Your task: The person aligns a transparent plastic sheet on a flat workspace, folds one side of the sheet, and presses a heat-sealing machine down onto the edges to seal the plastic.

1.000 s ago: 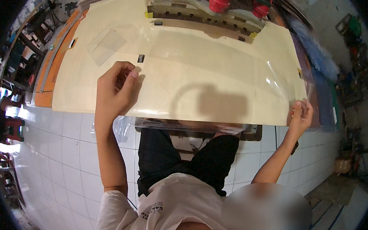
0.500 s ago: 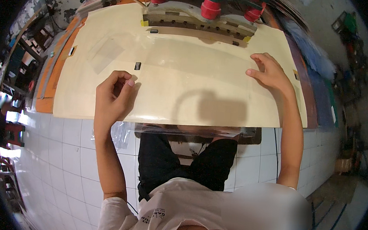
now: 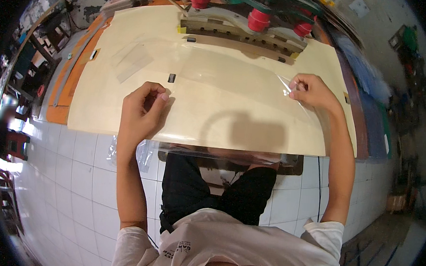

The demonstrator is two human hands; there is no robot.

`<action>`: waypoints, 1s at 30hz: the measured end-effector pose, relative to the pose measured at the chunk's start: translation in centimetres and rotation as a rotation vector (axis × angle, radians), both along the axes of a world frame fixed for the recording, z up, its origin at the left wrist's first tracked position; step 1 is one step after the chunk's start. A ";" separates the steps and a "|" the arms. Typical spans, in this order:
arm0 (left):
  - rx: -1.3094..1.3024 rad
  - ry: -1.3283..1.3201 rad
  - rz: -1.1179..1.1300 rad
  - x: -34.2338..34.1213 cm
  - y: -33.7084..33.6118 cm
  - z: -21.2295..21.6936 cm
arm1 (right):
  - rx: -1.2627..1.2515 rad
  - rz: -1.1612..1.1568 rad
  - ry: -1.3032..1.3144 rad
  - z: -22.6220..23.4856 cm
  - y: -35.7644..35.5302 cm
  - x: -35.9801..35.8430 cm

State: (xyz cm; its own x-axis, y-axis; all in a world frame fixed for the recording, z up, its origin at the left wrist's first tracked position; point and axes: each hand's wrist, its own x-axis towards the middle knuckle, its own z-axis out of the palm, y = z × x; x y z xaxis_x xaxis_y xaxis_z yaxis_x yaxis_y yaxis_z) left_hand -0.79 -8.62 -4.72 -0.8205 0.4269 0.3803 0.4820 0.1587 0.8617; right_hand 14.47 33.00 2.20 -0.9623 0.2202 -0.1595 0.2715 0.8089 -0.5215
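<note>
A large clear plastic sheet (image 3: 235,85) lies over the cream board (image 3: 92,111) on the table, hard to see except for its glare. Its right edge is pinched between thumb and fingers of my right hand (image 3: 313,92), and the film there is creased and slightly raised. My left hand (image 3: 143,109) rests low over the board's left half, fingers curled and thumb tip near the index finger. Whatever lies between those fingertips is too faint to make out. Just beyond them sits a small black tab (image 3: 171,78).
A metal sealing-type bar (image 3: 238,33) with red knobs (image 3: 259,21) and green arms stands at the far edge. A small clear piece of film (image 3: 134,65) lies at left. Blue plastic sheeting (image 3: 361,69) is piled at right; a clear bag (image 3: 145,155) hangs below the table's front edge.
My right hand has closed from parted fingers onto the plastic sheet's edge, lifting and creasing it. The left hand keeps its curled pose. The whole view has shifted slightly.
</note>
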 end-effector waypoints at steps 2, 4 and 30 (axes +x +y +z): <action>0.022 0.021 -0.014 -0.1 0.3 -0.3 | 0.034 -0.013 0.020 0.7 -1.7 1.1; -0.003 -0.022 -0.012 0.1 0.3 0.1 | 0.145 0.010 0.362 2.1 -3.6 2.8; -0.148 0.133 -0.393 1.4 1.5 13.7 | -0.246 -0.146 0.711 8.2 -5.2 14.6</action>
